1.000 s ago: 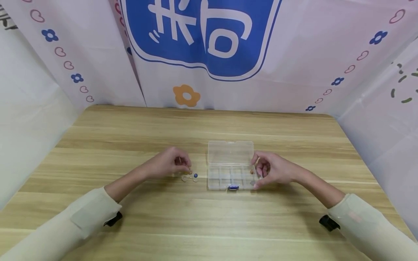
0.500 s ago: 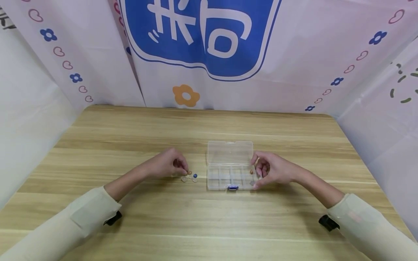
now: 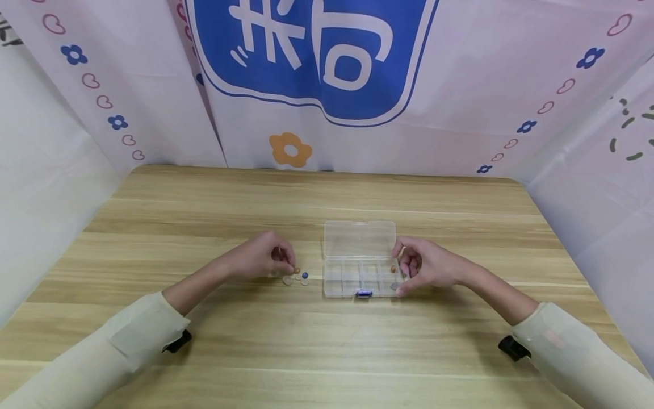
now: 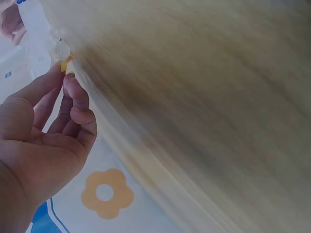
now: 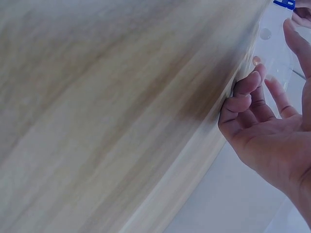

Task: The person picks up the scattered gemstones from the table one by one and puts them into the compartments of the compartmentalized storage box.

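Note:
My left hand (image 3: 261,255) is at a small group of beads on the table. Its thumb and fingertip pinch an orange bead (image 4: 64,64). Beside the fingertips lie a dark blue bead (image 3: 305,275) and several clear round pieces (image 3: 288,280). To the right stands a clear plastic compartment box (image 3: 351,288) with its lid (image 3: 360,238) folded back and a blue latch (image 3: 364,293) at the front. My right hand (image 3: 431,262) grips the box's right end, thumb at the front corner. Inside that end are a brown-orange bead (image 3: 393,269) and a clear round piece (image 5: 265,34).
The wooden table (image 3: 327,352) extends around the box on all sides. Behind it hangs a white cloth (image 3: 245,130) printed with a large blue sign and flowers. White sheets (image 3: 603,227) border both sides.
My left fingertips have drawn back very slightly to the left, so more of the orange bead shows. The right hand and the box have stayed in place.

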Motion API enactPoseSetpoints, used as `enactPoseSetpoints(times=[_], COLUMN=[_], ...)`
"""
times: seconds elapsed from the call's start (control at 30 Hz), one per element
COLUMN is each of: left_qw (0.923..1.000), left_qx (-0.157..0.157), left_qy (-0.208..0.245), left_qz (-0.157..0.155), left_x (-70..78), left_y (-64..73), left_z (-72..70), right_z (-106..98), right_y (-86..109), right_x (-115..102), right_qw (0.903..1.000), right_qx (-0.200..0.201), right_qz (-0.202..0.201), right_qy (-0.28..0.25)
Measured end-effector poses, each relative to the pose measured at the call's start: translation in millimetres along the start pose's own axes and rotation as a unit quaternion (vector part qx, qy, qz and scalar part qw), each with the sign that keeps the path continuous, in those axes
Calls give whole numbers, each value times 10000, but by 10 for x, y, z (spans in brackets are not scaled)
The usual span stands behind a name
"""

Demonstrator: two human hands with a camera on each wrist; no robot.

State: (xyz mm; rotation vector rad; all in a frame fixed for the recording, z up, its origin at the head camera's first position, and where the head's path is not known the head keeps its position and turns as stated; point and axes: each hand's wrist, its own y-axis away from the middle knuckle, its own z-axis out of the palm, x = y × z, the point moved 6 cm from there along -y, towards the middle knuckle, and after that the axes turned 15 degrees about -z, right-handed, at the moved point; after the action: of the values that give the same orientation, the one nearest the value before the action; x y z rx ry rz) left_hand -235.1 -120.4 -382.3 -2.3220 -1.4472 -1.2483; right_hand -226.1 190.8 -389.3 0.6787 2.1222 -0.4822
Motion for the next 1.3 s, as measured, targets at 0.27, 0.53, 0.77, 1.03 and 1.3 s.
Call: enactPoseSetpoints(times=[0.27, 0.53, 0.77, 1.03, 1.3], left_qw=[9996, 9993, 9993, 9990, 9992], left_qx=[239, 319, 287, 294, 281], left_qy=[120, 67, 125, -15, -131], left_qz=[61, 167, 214, 328, 263], left_x=[70, 174, 217, 322, 402], left_y=[-18, -35, -74, -108, -146], left_z=[-22, -14, -3, -2, 26], right_z=[0, -3, -1, -6, -3], right_y=[1, 0, 0, -2, 0], right_x=[-13, -15, -16, -26, -26], right_qw=[10000, 10000, 10000, 10000, 10000], right_qx=[-15, -20, -9, -24, -28], right_qz=[50, 59, 52, 47, 70], right_qy=[8, 34, 25, 47, 24])
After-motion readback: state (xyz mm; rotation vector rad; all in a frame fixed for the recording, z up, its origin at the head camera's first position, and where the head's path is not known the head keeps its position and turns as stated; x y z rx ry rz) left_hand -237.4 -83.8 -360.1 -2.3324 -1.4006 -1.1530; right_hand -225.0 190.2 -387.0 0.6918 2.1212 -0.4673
